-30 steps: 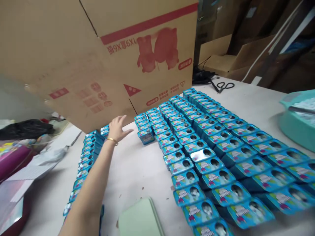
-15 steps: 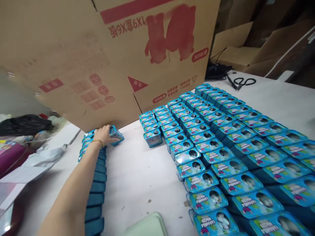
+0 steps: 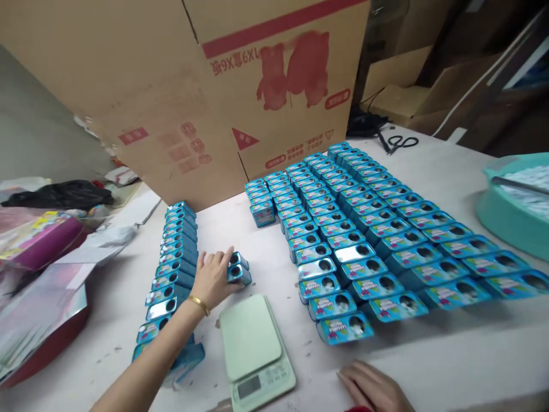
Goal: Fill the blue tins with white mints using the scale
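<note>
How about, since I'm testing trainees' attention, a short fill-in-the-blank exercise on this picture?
1. The left hand holds small boxes coloured ____.
2. A gold-coloured bracelet circles the ____ wrist.
3. Between the left hand and the right hand lies a pale green ____.
4. The large carton carries printing in ____.
Missing words: blue; left; scale; red.

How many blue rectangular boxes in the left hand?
2: front blue rectangular box, nearer the pale-green digital scale; rear box, behind the front one. Left hand may hide more.
</note>
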`<state>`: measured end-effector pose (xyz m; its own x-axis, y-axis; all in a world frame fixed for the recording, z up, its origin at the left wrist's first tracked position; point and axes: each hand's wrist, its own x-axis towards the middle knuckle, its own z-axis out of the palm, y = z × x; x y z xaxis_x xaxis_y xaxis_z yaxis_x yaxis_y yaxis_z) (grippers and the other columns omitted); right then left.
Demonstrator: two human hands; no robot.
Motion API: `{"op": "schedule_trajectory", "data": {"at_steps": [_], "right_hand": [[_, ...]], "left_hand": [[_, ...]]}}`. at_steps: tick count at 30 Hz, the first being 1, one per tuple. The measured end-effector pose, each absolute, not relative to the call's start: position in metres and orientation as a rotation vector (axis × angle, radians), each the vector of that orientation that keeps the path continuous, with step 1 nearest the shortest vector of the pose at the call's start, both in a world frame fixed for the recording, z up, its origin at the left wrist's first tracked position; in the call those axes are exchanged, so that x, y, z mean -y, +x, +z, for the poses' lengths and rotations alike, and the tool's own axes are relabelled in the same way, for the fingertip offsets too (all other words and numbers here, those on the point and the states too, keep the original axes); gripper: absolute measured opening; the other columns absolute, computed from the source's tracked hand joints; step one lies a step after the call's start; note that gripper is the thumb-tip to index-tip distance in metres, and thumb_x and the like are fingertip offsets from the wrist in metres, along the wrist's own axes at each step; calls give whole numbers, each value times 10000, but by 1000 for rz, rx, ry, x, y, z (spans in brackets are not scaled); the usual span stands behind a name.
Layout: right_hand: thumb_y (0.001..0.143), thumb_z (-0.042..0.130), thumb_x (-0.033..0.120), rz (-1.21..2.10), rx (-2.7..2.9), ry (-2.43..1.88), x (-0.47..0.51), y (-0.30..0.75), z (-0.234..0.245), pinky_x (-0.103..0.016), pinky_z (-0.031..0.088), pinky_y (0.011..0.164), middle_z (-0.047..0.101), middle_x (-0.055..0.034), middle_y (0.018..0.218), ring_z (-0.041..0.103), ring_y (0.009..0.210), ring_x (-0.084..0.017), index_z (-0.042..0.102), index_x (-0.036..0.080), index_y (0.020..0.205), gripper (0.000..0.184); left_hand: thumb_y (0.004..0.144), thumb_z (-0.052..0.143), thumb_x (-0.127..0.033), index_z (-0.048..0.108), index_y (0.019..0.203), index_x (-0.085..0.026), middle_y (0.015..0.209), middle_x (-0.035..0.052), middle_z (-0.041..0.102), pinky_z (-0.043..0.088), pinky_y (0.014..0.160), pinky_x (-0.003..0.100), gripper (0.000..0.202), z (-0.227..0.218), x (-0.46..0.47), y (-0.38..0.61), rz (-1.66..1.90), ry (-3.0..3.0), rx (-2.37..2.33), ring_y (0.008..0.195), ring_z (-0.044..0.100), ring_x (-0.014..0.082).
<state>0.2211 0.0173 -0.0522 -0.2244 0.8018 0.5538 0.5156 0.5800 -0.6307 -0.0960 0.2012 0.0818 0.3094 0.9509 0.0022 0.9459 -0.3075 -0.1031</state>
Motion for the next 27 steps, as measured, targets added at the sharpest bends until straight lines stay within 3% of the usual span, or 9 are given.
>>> {"op": "schedule_trajectory", "data": {"at_steps": [2, 5, 11, 14, 16, 18, 20, 24, 27], "right_hand": [[907, 445, 145, 446, 1857, -1109, -15, 219, -46, -259, 556, 670, 700, -58, 782, 668, 704, -174, 658, 191, 910, 218], [909, 443, 154, 507, 1862, -1138, -12, 217, -42, -266, 546, 655, 682, -63, 775, 655, 708, -170, 649, 175, 879, 209], [923, 436, 178, 529, 1881, -1167, -11, 219, -43, -273, 518, 646, 653, -57, 745, 625, 702, -161, 639, 164, 861, 212], [927, 439, 177, 551, 1898, -1184, -12, 220, -40, -275, 499, 655, 646, -59, 757, 613, 713, -159, 631, 161, 854, 206], [927, 445, 178, 569, 1903, -1198, -12, 222, -38, -277, 488, 661, 641, -56, 760, 606, 717, -158, 626, 160, 853, 196], [925, 452, 179, 581, 1910, -1204, -12, 223, -37, -278, 475, 657, 632, -52, 749, 597, 710, -158, 621, 162, 841, 189], [923, 458, 183, 585, 1913, -1201, -12, 224, -36, -279, 464, 644, 620, -48, 730, 586, 692, -157, 614, 164, 821, 187], [922, 466, 196, 591, 1916, -1200, -12, 225, -37, -279, 452, 633, 609, -48, 723, 576, 684, -158, 606, 168, 812, 180], [921, 471, 201, 589, 1916, -1200, -11, 227, -38, -280, 449, 640, 610, -50, 733, 575, 691, -159, 605, 167, 818, 172]], "left_hand": [[703, 675, -492, 396, 1296, -224, 1218, 128, 535, 186, 1094, 535, 708, 89, -193, -96, -18, -2507, 1724, 1174, 469, 306], [741, 648, -462, 517, 1142, -233, 1304, 121, 487, 177, 1108, 536, 480, 90, -185, -99, -45, -2568, 1574, 1274, 381, 309], [856, 520, -298, 606, 891, -230, 1325, 94, 483, 202, 1096, 563, 114, 80, -179, -92, 72, -2512, 1564, 1295, 367, 292], [883, 467, -282, 602, 814, -214, 1260, 82, 527, 186, 1102, 570, 166, 99, -163, -83, -8, -2526, 1492, 1266, 398, 291], [898, 435, -296, 599, 822, -209, 1139, 88, 572, 307, 1045, 521, 201, 119, -145, -75, -5, -2567, 1485, 1129, 503, 269], [909, 407, -314, 591, 834, -197, 1034, 90, 576, 441, 883, 422, 231, 136, -124, -67, 117, -2615, 1502, 930, 567, 227], [918, 392, -320, 581, 839, -186, 989, 85, 562, 465, 729, 354, 245, 143, -107, -59, 307, -2635, 1499, 811, 569, 198], [925, 401, -322, 575, 848, -182, 962, 73, 564, 456, 673, 325, 237, 134, -90, -48, 523, -2657, 1469, 803, 576, 198], [915, 445, -347, 569, 943, -184, 1065, 82, 572, 469, 771, 351, 207, 127, -89, -51, 328, -2723, 1442, 901, 581, 213]]}}
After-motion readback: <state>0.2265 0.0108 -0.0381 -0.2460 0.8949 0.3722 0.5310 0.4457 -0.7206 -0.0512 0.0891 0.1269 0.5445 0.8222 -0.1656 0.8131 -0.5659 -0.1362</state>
